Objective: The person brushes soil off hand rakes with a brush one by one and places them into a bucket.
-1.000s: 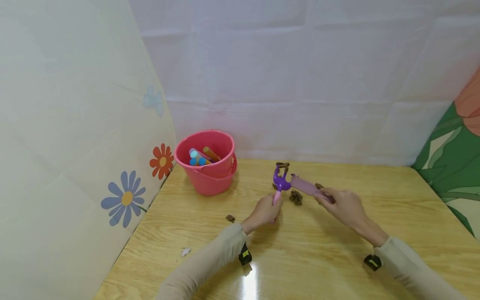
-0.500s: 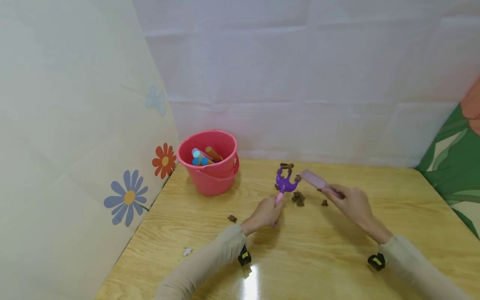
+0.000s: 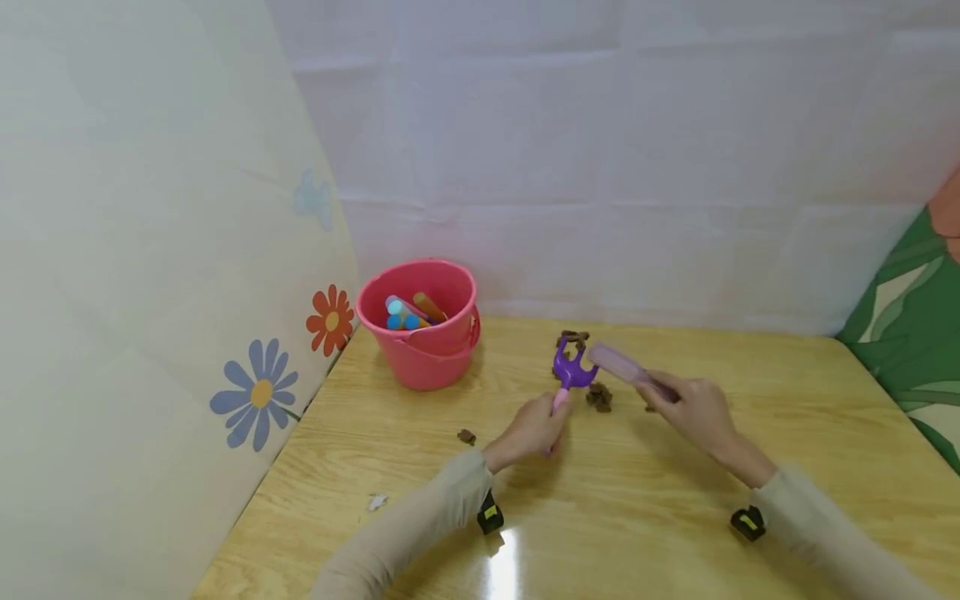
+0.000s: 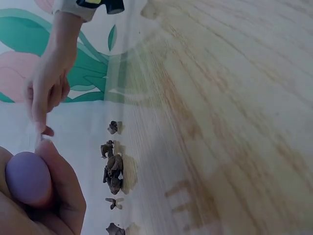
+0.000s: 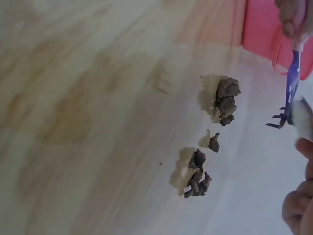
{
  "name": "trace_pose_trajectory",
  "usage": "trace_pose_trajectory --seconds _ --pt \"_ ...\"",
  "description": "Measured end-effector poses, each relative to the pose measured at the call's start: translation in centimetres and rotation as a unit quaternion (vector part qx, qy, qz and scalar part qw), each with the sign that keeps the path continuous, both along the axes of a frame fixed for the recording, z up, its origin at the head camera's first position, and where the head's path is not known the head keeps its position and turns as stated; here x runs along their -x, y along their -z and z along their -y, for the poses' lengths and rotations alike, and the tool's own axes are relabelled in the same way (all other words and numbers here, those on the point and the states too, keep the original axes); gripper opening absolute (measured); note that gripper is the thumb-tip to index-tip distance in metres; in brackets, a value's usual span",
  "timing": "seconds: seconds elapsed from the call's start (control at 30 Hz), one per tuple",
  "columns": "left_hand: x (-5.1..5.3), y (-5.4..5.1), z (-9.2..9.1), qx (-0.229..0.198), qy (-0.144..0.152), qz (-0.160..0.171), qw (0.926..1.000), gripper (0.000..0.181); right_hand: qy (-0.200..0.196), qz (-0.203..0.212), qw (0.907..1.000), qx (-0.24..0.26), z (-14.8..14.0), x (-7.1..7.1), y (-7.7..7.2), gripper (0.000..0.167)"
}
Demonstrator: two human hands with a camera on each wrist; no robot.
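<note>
In the head view my left hand [image 3: 534, 422] grips the pink handle of a small purple toy rake [image 3: 573, 369], its prongs raised above the table and pointing away. Brown clay-like bits [image 3: 574, 336] show at the prong tips. My right hand [image 3: 701, 415] holds a flat lilac blade-like tool [image 3: 618, 362], whose tip meets or overlaps the rake's right prong; it is blurred in the right wrist view. Brown clumps [image 5: 226, 97] lie on the table under the two tools. From the left wrist, the rounded end of the rake handle [image 4: 29, 179] shows inside my curled fingers.
A pink bucket [image 3: 423, 367] stands at the back left, with several coloured sticks [image 3: 429, 307] in it. One brown piece [image 3: 467, 437] and a white scrap [image 3: 377, 502] lie nearer on the wooden table [image 3: 637, 517]. Pale sheets [image 3: 600, 167] hang behind and at the left.
The lilac tool moves right off the rake, then back left against its right prong. The brown bit seen on that prong half a second ago no longer shows. The rake stays nearly still.
</note>
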State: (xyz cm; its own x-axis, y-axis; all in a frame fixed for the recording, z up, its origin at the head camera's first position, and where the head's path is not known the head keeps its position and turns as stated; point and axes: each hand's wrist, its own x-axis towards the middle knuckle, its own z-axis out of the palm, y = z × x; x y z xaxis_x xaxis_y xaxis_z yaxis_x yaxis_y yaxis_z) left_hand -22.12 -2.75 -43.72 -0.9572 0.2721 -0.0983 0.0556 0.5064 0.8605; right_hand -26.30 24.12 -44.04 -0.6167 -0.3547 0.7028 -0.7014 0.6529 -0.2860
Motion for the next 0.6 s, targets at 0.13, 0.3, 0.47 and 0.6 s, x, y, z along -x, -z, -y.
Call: trace_pose_trajectory --seconds 0.13,0.3,0.47,0.6 --pt "0.0 -0.1 -0.1 -0.001 0.004 0.008 1.0 0.035 0.04 -0.029 0.9981 -0.038 -0.4 0.1 0.3 0.023" --pt "-0.6 -0.3 -0.6 -0.006 0.016 0.002 0.9999 0.034 0.086 0.013 0.9961 -0.011 -1.3 0.1 0.0 0.024" --pt "-0.5 -0.3 -0.7 -0.007 0.001 0.012 0.9999 0.033 0.002 -0.015 0.9998 -0.014 -0.6 -0.5 0.3 0.025" --pt "-0.4 -0.2 -0.7 0.005 -0.002 0.016 0.9999 0.033 0.074 -0.03 0.9945 -0.069 -0.5 0.2 0.3 0.022"
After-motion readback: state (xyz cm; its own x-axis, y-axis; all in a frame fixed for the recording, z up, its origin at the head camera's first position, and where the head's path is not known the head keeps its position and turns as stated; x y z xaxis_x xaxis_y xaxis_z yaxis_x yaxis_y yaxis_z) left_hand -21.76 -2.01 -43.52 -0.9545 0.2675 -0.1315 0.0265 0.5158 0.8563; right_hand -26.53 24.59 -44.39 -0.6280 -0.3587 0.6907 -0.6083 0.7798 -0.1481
